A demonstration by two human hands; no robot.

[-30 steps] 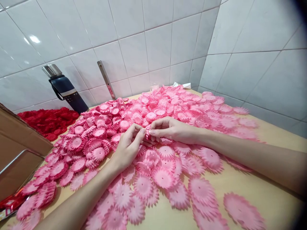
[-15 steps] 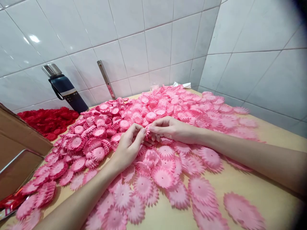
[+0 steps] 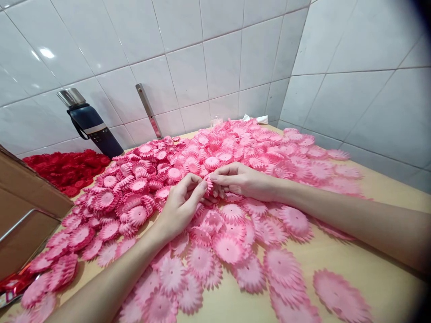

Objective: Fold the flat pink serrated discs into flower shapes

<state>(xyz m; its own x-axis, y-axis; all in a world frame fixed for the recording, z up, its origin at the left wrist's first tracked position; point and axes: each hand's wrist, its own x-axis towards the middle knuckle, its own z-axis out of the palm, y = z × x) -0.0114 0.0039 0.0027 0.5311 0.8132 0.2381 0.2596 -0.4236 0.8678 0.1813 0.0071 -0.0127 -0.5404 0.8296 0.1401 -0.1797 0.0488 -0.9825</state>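
Note:
Between my two hands is a small pink petal disc (image 3: 208,183) with a fringed edge, partly covered by fingers. My left hand (image 3: 186,202) pinches it between thumb and fingers from the left. From the right, my right hand (image 3: 240,181) grips its other side with thumb and forefinger. Both hands rest over a wide heap of pink petal discs (image 3: 230,249), many with a small hole in the middle. Curled, deeper pink discs (image 3: 138,215) lie piled to the left of my left hand.
A dark blue flask (image 3: 89,121) leans at the back left beside a red petal pile (image 3: 67,170). A metal strip (image 3: 148,110) stands against the tiled wall (image 3: 222,63). A cardboard box (image 3: 30,211) borders the left side. Pink discs cover much of the pale table (image 3: 229,300).
My fingers have shifted very slightly on the pink petal disc. Otherwise hands and heaps stay in the same places.

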